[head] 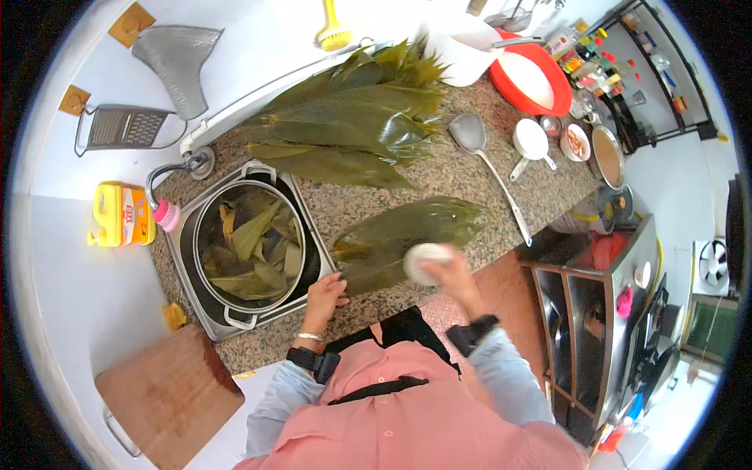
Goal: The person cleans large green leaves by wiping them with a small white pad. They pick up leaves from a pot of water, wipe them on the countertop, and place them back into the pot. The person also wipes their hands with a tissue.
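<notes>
Broad green leaves [405, 235] lie flat on the speckled stone counter [329, 205] in front of me. My right hand [455, 273], blurred, grips a round whitish pad or scrubber [424, 264] over their lower right part. At their lower left end, my left hand [329, 294] has its fingertips at the leaf edge; whether they pinch it is unclear. Left of it, a large metal pot [249, 305] with water and more leaves stands in the sink [332, 264]. Behind the flat leaves lies a big pile of long wet green leaves [352, 123].
A metal spatula [470, 132], white ladle-like cups [530, 139], a bowl of meat pieces [574, 143] and a red basin [561, 88] stand to the right. The faucet [161, 182] arches at the sink's left. A wooden board [170, 393] leans at lower left.
</notes>
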Available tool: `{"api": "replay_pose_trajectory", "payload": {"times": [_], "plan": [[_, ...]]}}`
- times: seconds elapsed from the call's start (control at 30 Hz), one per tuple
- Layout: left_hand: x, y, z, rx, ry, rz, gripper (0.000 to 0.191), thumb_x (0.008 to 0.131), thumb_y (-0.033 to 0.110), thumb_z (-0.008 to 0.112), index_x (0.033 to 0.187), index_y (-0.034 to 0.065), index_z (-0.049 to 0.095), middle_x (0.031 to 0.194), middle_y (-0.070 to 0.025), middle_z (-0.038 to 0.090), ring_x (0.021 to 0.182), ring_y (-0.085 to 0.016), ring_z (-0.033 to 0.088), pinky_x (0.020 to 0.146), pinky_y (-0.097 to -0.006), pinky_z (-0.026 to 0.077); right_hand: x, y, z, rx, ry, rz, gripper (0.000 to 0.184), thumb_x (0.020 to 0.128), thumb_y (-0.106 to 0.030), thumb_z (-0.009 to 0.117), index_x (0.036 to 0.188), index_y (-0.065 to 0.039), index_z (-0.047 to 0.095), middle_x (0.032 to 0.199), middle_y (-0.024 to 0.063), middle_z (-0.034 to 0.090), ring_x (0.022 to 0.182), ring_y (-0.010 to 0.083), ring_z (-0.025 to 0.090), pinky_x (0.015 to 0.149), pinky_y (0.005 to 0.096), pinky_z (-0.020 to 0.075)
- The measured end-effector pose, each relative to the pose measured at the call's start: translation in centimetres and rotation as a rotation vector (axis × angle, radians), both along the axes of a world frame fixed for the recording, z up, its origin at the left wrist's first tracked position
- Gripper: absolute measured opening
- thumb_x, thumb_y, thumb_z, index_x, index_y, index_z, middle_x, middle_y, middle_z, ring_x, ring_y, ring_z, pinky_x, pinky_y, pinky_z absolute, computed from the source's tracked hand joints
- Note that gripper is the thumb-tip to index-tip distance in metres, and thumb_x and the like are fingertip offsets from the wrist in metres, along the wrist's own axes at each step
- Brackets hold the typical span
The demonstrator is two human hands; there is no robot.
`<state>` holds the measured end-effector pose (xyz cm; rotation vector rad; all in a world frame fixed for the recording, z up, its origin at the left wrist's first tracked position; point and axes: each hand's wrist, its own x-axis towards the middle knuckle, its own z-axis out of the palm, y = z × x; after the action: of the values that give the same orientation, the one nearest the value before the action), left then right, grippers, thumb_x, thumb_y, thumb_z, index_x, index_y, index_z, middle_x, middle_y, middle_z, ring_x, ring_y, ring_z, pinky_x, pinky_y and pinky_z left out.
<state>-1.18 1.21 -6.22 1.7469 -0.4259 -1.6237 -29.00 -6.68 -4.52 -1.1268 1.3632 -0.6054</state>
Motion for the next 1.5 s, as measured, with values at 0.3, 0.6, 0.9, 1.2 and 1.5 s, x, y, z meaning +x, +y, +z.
{"api": "replay_pose_trajectory", "payload": {"times": [0.3,0.6,0.9,1.2,1.5], "plan": [[0.4,0.3,0.0,-0.052,-0.047,-0.007,0.031,0.085,0.011,0.059,0.111,-0.0052,0.055,0.083,-0.0055,0.061,0.068,-0.012,0.060,0.055,-0.0244,0.053,8.5,-0.2,-2.5,-0.629,0.609,0.216,0.036,0.074,-0.036,0.069,0.094,-0.008,0.059,0.086,0.0150,0.061,0.074,0.0354,0.059,0.064,0.0426,0.0466],[0.4,0.1,0.5,0.030,0.026,0.042,0.032,0.085,0.011,0.060,0.110,-0.0068,0.053,0.086,-0.0060,0.060,0.072,-0.013,0.060,0.059,-0.0250,0.054,-8.2,-6.4,-2.3,-0.416,0.843,-0.281,0.033,0.074,-0.026,0.069,0.096,-0.004,0.061,0.084,0.0187,0.064,0.077,0.0361,0.062,0.066,0.0415,0.0487],[-0.3,-0.6,-0.1,-0.037,-0.051,-0.103,0.041,0.082,0.016,0.064,0.114,-0.0069,0.052,0.091,-0.0091,0.063,0.072,-0.010,0.060,0.056,-0.0229,0.052,4.0,1.3,-0.4,-0.311,0.328,0.188,0.028,0.074,-0.025,0.071,0.092,-0.006,0.062,0.084,0.0107,0.065,0.078,0.0239,0.064,0.068,0.0318,0.0493],[0.2,-1.3,1.6,-0.094,-0.147,-0.008,0.036,0.081,0.017,0.066,0.108,-0.0067,0.057,0.080,-0.0036,0.060,0.063,-0.010,0.059,0.053,-0.0228,0.050,-6.1,-3.5,-1.4,-0.507,0.867,-0.050,0.034,0.073,-0.030,0.069,0.095,-0.006,0.059,0.089,0.0154,0.061,0.077,0.0361,0.060,0.064,0.0417,0.0479],[1.7,-5.8,7.0,-0.368,-0.089,-0.069,0.023,0.085,0.011,0.060,0.103,-0.0035,0.059,0.080,-0.0024,0.060,0.069,-0.008,0.057,0.058,-0.0228,0.050,-9.4,-4.4,-2.9,-0.460,0.862,-0.383,0.048,0.073,-0.036,0.068,0.098,0.002,0.057,0.088,0.0243,0.062,0.084,0.0407,0.060,0.071,0.0432,0.0478]]}}
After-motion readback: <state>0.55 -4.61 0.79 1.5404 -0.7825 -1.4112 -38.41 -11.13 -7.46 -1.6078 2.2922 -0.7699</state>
